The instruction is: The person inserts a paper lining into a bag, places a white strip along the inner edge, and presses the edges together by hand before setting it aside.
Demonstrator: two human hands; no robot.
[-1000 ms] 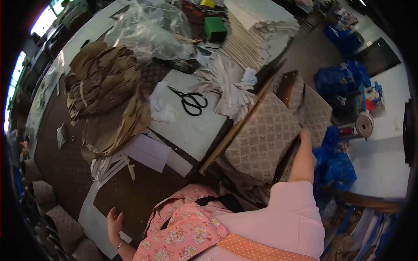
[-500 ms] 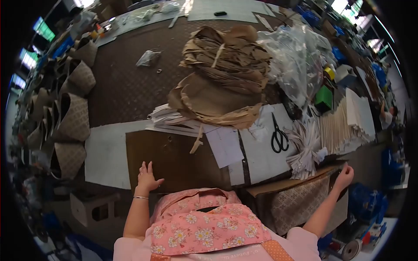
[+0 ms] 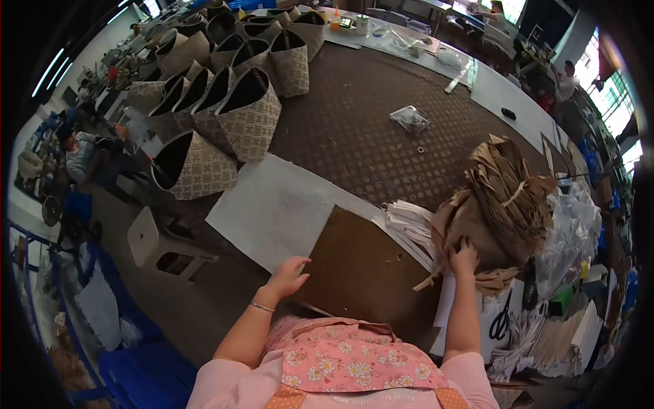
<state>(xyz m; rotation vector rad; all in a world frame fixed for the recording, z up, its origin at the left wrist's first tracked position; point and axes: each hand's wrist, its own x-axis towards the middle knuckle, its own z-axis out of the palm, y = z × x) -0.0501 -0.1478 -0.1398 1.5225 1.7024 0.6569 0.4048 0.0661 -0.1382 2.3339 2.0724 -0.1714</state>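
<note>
My left hand [image 3: 287, 276] is at the left edge of a brown board [image 3: 371, 262], thumb and fingers apart, holding nothing that I can see. My right hand [image 3: 464, 258] reaches forward onto a brown sheet [image 3: 470, 225] at the near side of a tied bundle of crumpled brown pieces [image 3: 507, 180]. Its fingers lie on the sheet, slightly spread. A stack of white strips [image 3: 412, 221] sits left of that hand. Black scissors [image 3: 501, 322] lie to its right, on a white sheet.
Several patterned baskets [image 3: 248, 116] stand along the table's left side. A white board [image 3: 272, 204] lies beside the brown one. Clear plastic bags [image 3: 569, 225] and pale strips [image 3: 521, 341] are at right. A stool [image 3: 160, 242] stands left on the floor. Other people work farther off.
The view has swung left. My right hand has moved from the table's right edge onto the brown sheet. My left hand has lifted from the brown board to its edge.
</note>
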